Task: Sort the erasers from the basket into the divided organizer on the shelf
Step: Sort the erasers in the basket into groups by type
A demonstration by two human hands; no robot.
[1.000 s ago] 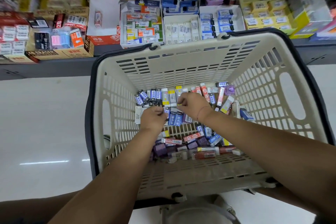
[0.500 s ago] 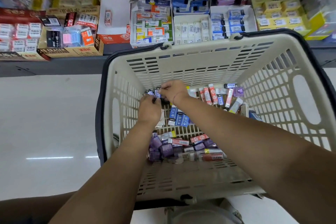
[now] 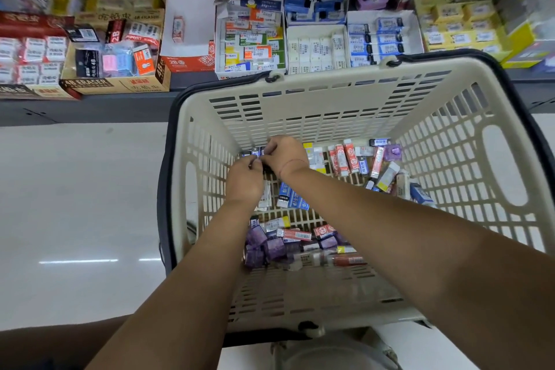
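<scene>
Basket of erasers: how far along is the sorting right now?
Early to midway, I'd judge. Done: the divided organizer on the shelf holds rows of erasers. In hand: the left hand and right hand pinch blue-labelled erasers in the far left corner of the basket. Left: plenty lies loose there, including red erasers at the far side and purple erasers nearer.
</scene>
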